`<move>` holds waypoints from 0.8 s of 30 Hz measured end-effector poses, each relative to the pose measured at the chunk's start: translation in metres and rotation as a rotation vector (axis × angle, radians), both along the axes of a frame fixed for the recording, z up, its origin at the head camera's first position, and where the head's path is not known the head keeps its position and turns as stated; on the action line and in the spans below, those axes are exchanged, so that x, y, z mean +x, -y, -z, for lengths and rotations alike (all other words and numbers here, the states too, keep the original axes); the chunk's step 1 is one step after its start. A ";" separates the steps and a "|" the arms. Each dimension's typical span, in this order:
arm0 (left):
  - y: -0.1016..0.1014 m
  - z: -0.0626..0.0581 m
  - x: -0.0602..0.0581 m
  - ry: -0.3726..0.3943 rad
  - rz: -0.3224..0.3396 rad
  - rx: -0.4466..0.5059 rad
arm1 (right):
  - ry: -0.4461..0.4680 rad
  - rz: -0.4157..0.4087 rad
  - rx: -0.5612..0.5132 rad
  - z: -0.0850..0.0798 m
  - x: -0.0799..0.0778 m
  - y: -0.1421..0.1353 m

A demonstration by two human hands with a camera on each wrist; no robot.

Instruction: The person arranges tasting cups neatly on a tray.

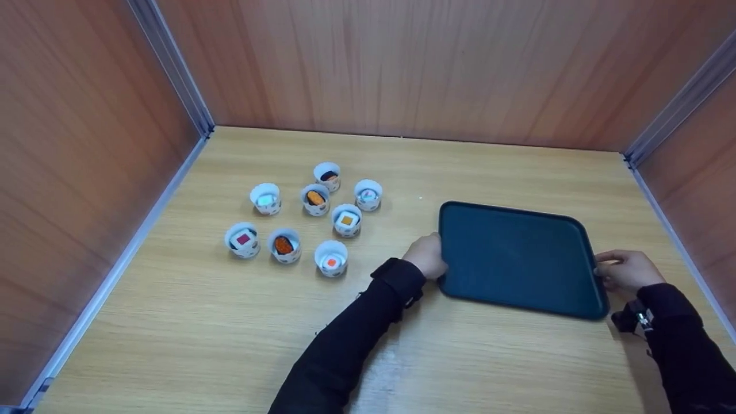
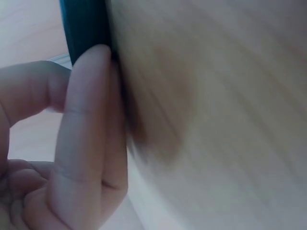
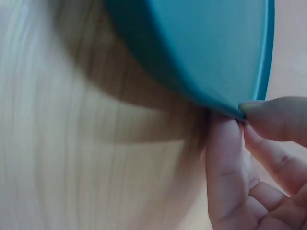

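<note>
A dark teal rectangular tray (image 1: pixel 517 259) with rounded corners lies at the right of the table, its raised rim facing up. My left hand (image 1: pixel 426 256) grips the tray's left edge; in the left wrist view its fingers (image 2: pixel 84 120) reach the rim close to the tabletop. At the opposite edge, my right hand (image 1: pixel 629 270) pinches the rim between thumb (image 3: pixel 276 117) and fingers. Nothing lies on the tray. A shadow shows under its edge in the right wrist view.
Several small white patterned cups stand left of the tray, among them one with an orange piece (image 1: pixel 315 199) and one with a red-orange piece (image 1: pixel 284 246). Wood-grain panels (image 1: pixel 402 69) enclose the table (image 1: pixel 201 322) at the back and sides.
</note>
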State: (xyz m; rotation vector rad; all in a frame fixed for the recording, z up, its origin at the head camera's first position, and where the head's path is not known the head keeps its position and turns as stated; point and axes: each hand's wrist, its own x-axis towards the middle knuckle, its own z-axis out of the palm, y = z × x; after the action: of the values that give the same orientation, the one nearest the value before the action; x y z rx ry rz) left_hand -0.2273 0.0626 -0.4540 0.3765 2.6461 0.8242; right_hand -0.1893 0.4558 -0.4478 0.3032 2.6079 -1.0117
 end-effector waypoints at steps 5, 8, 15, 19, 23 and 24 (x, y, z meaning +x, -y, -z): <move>0.013 0.000 -0.001 0.006 0.012 -0.007 | -0.014 -0.035 -0.040 0.001 0.000 0.008; 0.020 0.000 -0.001 0.002 0.014 -0.010 | -0.005 -0.033 -0.061 0.002 -0.001 0.014; 0.038 0.001 0.001 0.012 0.009 -0.006 | 0.016 -0.018 -0.103 0.006 -0.003 0.027; 0.049 0.002 0.003 0.018 -0.002 -0.007 | 0.002 -0.026 -0.128 0.008 -0.005 0.036; 0.060 0.001 0.004 0.004 -0.009 -0.023 | -0.005 -0.040 -0.146 0.009 -0.007 0.045; 0.063 0.001 0.005 0.003 -0.008 -0.026 | -0.004 -0.041 -0.148 0.009 -0.007 0.047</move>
State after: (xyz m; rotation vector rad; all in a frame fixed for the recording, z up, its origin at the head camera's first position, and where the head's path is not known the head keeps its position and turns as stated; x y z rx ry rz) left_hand -0.2223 0.0001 -0.4547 0.3578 2.6541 0.7908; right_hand -0.1967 0.4083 -0.4565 0.2109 2.5147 -1.1847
